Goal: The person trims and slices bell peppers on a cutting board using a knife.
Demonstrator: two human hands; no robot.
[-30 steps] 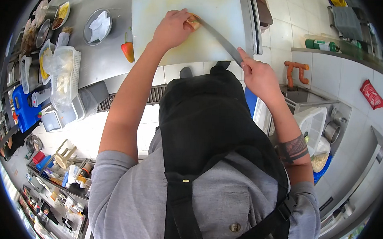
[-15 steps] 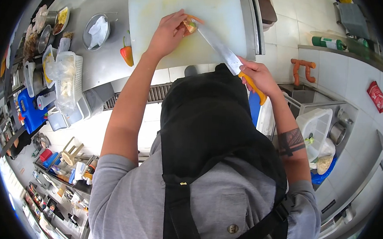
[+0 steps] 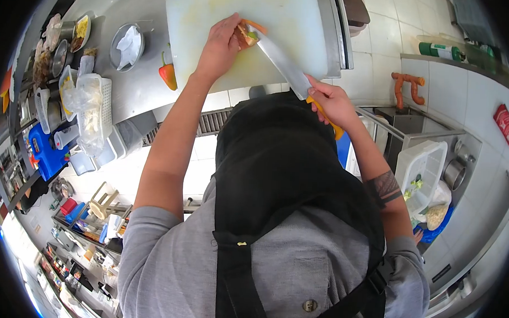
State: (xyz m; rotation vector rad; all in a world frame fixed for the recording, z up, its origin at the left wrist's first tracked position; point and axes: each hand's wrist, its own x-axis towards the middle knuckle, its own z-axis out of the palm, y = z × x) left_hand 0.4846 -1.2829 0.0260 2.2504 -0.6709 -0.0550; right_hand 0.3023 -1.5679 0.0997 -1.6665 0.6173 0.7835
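On the white cutting board (image 3: 295, 13), my left hand (image 3: 220, 48) is closed on a cut-open bell pepper (image 3: 247, 38), its orange-red skin and green and pale inside partly hidden by the fingers. An orange-red strip (image 3: 254, 26) lies along its far side. My right hand (image 3: 329, 102) grips the yellow-orange handle of a large knife (image 3: 284, 62). The blade slants across the board, its tip at the pepper's right side; I cannot tell whether it is in the flesh. A red and yellow pepper (image 3: 168, 75) with a green stem rests on the steel counter, left of the board.
A metal bowl (image 3: 127, 46) with white material inside stands on the counter to the left. Beyond it are a white basket (image 3: 106, 98) with plastic bags and a plate of yellow food (image 3: 81, 32). At right, a white tub (image 3: 421, 172) sits below an orange pipe (image 3: 402, 89).
My right hand and the knife have moved a little to the left, and the tip has dropped slightly along the pepper. My left hand keeps its hold. The camera view has shifted slightly.
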